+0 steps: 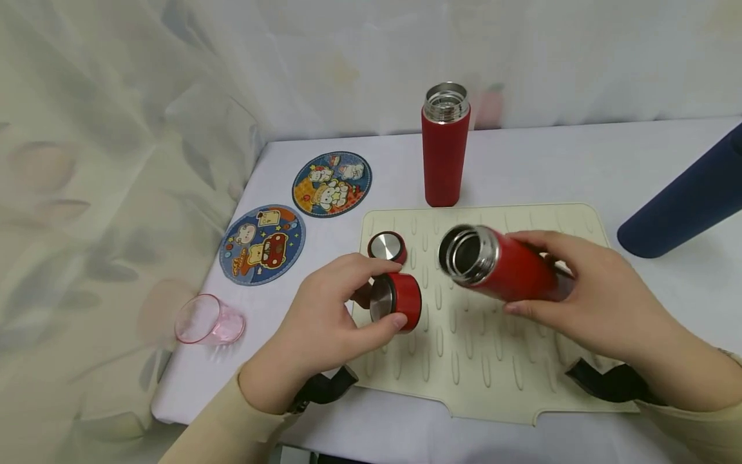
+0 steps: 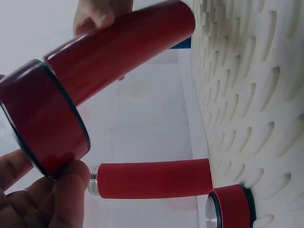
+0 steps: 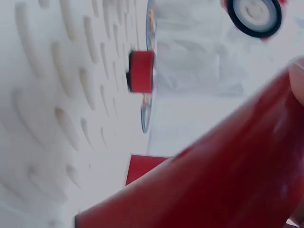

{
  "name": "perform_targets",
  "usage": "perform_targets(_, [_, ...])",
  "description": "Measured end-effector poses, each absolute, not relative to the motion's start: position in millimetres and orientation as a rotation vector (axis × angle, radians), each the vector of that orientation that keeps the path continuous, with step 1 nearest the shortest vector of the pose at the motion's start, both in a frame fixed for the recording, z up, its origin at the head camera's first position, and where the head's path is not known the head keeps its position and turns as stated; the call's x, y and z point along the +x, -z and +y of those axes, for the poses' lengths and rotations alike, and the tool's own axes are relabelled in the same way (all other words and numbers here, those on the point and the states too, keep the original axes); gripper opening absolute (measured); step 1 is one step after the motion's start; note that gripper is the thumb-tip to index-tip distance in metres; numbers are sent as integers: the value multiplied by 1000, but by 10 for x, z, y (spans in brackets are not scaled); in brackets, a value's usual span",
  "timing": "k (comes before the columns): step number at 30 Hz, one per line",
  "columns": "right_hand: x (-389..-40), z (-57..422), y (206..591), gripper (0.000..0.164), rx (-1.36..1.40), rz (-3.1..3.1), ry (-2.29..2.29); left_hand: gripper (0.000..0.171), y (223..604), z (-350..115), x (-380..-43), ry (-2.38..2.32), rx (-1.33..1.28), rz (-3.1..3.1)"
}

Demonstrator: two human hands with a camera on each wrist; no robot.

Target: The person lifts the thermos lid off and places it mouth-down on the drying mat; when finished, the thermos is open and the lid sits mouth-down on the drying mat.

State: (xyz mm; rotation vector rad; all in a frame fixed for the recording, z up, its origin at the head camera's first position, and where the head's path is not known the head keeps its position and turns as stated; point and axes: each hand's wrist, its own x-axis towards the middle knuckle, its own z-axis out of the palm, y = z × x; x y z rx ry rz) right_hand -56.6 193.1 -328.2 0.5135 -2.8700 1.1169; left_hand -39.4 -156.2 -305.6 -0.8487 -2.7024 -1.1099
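Between thumb and fingers my left hand grips a red thermos lid, its silver top turned left; the lid's underside faces the right wrist camera. My right hand holds a red thermos by its body, tilted above the cream mat, its uncovered steel mouth pointing left, toward the lid. In the head view a gap shows between that mouth and the lid. A second red lid with a silver top sits on the mat beyond my left hand. Behind the mat stands another red thermos, upright and without a lid.
Two round cartoon coasters lie on the white table at the left. A pink transparent cup is on its side near the left edge. A dark blue cylinder stands at the far right. Patterned curtain hangs along the left.
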Motion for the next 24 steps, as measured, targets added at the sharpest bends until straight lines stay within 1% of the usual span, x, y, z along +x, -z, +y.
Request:
perform_targets(5, [-739, 2014, 3209, 87, 231, -2682, -1383, 53, 3072, -1497, -432, 1031, -866, -2783])
perform_targets(8, [-889, 2022, 3161, 85, 120, -2473, -1587, 54, 3079, -1452, -450, 971, -870, -2832])
perform_targets(13, [-1202, 2031, 3074, 95, -25, -2246, -1825, 57, 3097, -1377, -477, 827, -877, -2912])
perform_targets(15, [-1332, 2054, 3058, 96, -102, -2192, -1916, 57, 3108, -1346, -495, 782, -890, -2948])
perform_targets(19, [-1583, 2107, 3092, 91, -203, -2117, -2005, 56, 3149, -1276, -544, 701, -944, -3002])
perform_targets(24, [-1837, 2162, 3213, 87, -268, -2168, -1931, 54, 3217, -1155, -597, 547, -1044, -3006])
